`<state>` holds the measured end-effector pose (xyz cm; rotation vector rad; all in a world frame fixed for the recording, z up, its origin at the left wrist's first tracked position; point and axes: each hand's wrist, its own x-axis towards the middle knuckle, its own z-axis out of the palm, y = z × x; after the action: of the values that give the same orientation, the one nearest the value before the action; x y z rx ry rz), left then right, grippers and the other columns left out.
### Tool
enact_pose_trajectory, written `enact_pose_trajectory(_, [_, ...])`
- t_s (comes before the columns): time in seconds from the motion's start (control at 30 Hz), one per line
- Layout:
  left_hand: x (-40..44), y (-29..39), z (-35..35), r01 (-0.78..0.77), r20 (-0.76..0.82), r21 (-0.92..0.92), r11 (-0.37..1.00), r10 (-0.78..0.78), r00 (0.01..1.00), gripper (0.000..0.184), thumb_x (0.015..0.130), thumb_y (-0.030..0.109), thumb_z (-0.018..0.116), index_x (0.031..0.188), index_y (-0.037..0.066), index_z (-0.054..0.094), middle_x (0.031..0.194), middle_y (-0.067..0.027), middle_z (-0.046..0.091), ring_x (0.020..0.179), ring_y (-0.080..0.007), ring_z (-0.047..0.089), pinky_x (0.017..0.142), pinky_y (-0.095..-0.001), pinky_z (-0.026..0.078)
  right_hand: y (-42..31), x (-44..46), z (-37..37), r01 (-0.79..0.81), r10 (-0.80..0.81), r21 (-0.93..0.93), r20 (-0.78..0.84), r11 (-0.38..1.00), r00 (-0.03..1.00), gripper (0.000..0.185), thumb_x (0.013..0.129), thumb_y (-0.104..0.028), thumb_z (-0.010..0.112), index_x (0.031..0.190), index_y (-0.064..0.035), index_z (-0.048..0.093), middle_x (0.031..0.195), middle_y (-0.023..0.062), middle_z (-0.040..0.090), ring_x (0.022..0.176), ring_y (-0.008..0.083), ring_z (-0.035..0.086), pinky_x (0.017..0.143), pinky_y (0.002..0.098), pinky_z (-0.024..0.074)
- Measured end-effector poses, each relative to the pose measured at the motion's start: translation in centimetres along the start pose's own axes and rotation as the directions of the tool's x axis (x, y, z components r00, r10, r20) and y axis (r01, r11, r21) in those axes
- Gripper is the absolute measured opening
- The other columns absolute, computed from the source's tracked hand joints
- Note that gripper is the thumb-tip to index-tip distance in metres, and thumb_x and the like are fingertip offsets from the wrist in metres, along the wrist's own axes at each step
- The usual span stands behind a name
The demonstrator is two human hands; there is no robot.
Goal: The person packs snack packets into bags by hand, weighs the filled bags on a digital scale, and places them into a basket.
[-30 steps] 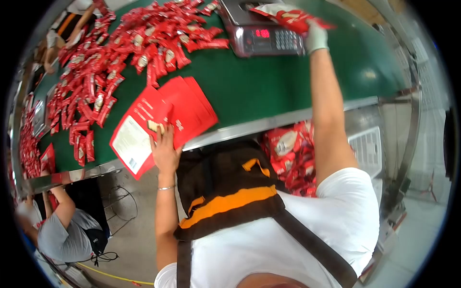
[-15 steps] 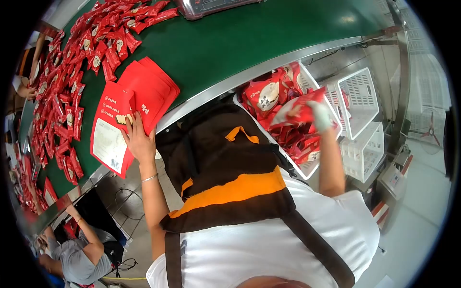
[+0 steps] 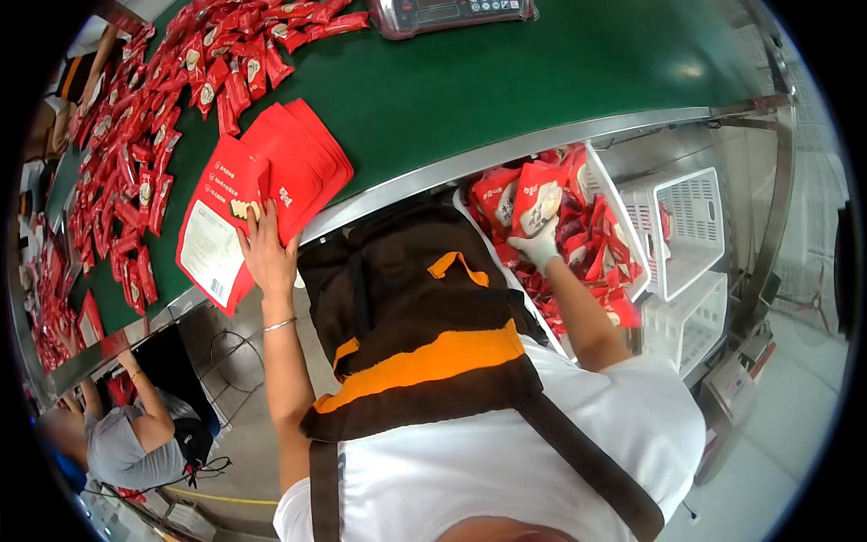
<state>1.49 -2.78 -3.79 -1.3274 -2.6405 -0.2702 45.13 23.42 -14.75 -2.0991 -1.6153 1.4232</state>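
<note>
My left hand (image 3: 268, 256) lies with fingers spread on flat red pouches (image 3: 287, 163) at the front edge of the green table. The top pouch shows a white printed label (image 3: 212, 251). My right hand (image 3: 539, 247), in a pale glove, is over a white basket (image 3: 610, 203) at the table's front. It touches the lower end of a filled red bag (image 3: 539, 196) lying on other red packs; its fingertips are partly hidden, so I cannot tell whether it grips the bag.
Many small red packets (image 3: 144, 181) cover the table's left side. A scale (image 3: 452, 14) stands at the back. White crates (image 3: 686, 226) are stacked at the right. A co-worker in grey (image 3: 135, 443) is at the lower left, and others stand at the upper left.
My right hand has come from the scale with a filled bag, down into the basket, where the bag now rests upon the packs. My left hand has stayed on the pouches.
</note>
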Motion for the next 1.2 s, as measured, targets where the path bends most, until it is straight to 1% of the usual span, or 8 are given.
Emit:
enact_pose_trajectory(0.23, [0.1, -0.2, -0.7, 0.004, 0.05, -0.089, 0.996, 0.0, 0.999, 0.082, 0.075, 0.034, 0.078, 0.146, 0.008, 0.044, 0.146, -0.0129, 0.05, 0.141, -0.0317, 0.038, 0.118, -0.0522, 0.023, 9.3, 7.2, 5.6, 0.32, -0.296, 0.043, -0.281, 0.946, 0.913, 0.12, 0.073, 0.012, 0.068, 0.156, -0.0185, -0.012, 0.161, 0.013, 0.017, 0.136, 0.0331, 0.04, 0.109, 0.0392, 0.0378])
enact_pose_trajectory(0.37, [-0.2, 0.2, -3.2, -0.055, 0.093, -0.183, 0.982, 0.073, 0.993, 0.081, 0.079, 0.049, 0.073, 0.141, 0.004, 0.049, 0.147, -0.0131, 0.049, 0.141, -0.0315, 0.039, 0.119, -0.0542, 0.017, 7.9, 4.8, 1.1, 0.374, -0.348, -0.403, 0.139, 0.836, 0.927, 0.106, 0.085, -0.009, 0.065, 0.153, -0.0082, -0.017, 0.146, 0.0194, 0.047, 0.131, 0.0328, 0.049, 0.105, 0.039, 0.0431])
enact_pose_trajectory(0.43, [-0.2, 0.2, -2.9, -0.067, 0.069, -0.165, 0.984, 0.079, 0.994, 0.072, 0.083, 0.044, 0.07, 0.141, 0.006, 0.05, 0.145, -0.0118, 0.051, 0.141, -0.0316, 0.039, 0.118, -0.0545, 0.019, 2.2, 2.7, -1.3, 0.232, 0.145, -0.687, 0.444, 0.689, 0.884, 0.1, 0.082, -0.024, 0.073, 0.153, 0.0002, 0.008, 0.128, 0.0222, 0.062, 0.122, 0.0331, 0.058, 0.101, 0.0378, 0.0466])
enact_pose_trajectory(0.53, [0.1, 0.9, -3.9, -0.098, 0.0, -0.201, 0.975, 0.1, 0.995, 0.062, 0.087, 0.035, 0.067, 0.14, 0.009, 0.051, 0.142, -0.0104, 0.054, 0.138, -0.0315, 0.042, 0.117, -0.0539, 0.024, -11.0, -5.1, -1.7, 0.612, -0.217, -0.297, 0.751, 0.733, 0.624, 0.049, 0.085, -0.028, 0.073, 0.12, 0.0047, 0.063, 0.118, 0.0218, 0.067, 0.115, 0.0293, 0.063, 0.096, 0.0355, 0.0491])
enact_pose_trajectory(0.7, [-0.3, 1.2, -3.2, -0.11, -0.012, -0.361, 0.926, 0.114, 0.993, 0.052, 0.09, 0.025, 0.064, 0.138, 0.008, 0.052, 0.139, -0.01, 0.056, 0.13, -0.0294, 0.051, 0.114, -0.0519, 0.03, -29.0, -11.0, 7.9, 0.544, -0.64, 0.356, 0.556, 0.76, 0.53, 0.025, 0.094, -0.01, 0.059, 0.114, 0.0047, 0.063, 0.088, 0.0043, 0.066, 0.078, 0.0093, 0.058, 0.072, 0.0238, 0.0478])
enact_pose_trajectory(0.93, [1.0, 1.9, -1.8, -0.211, -0.172, -0.502, 0.839, 0.143, 0.975, 0.033, 0.084, 0.006, 0.067, 0.117, 0.004, 0.066, 0.114, -0.0161, 0.069, 0.11, -0.0328, 0.064, 0.103, -0.0463, 0.047, -43.6, -7.3, 26.8, 0.842, -0.917, 0.401, 0.32, 0.36, 0.239, 0.028, 0.089, -0.018, 0.066, 0.113, -0.0026, 0.067, 0.103, 0.0141, 0.07, 0.094, 0.0209, 0.068, 0.085, 0.0309, 0.0523])
enact_pose_trajectory(1.0, [1.6, 2.3, -1.9, -0.247, -0.209, -0.554, 0.795, 0.155, 0.966, 0.034, 0.082, 0.007, 0.069, 0.115, 0.004, 0.066, 0.109, -0.0153, 0.069, 0.107, -0.0319, 0.065, 0.101, -0.0459, 0.048, -47.6, -10.0, 30.1, 0.999, -0.938, 0.008, 0.345, 0.048, 0.042, 0.042, 0.083, -0.034, 0.067, 0.116, -0.0088, 0.067, 0.118, 0.0159, 0.063, 0.111, 0.0342, 0.057, 0.097, 0.0447, 0.046])
enact_pose_trajectory(1.2, [3.8, 4.2, -1.5, -0.05, -0.114, -0.433, 0.9, 0.0, 0.993, 0.056, 0.079, 0.031, 0.071, 0.129, 0.008, 0.057, 0.126, -0.014, 0.057, 0.125, -0.0321, 0.049, 0.112, -0.0634, 0.024, -52.6, -12.8, 37.7, 0.759, -0.729, -0.638, 0.581, -0.132, 0.362, 0.092, 0.076, -0.062, 0.068, 0.153, -0.0327, 0.027, 0.166, 0.003, 0.005, 0.149, 0.0439, 0.009, 0.106, 0.0768, 0.0196])
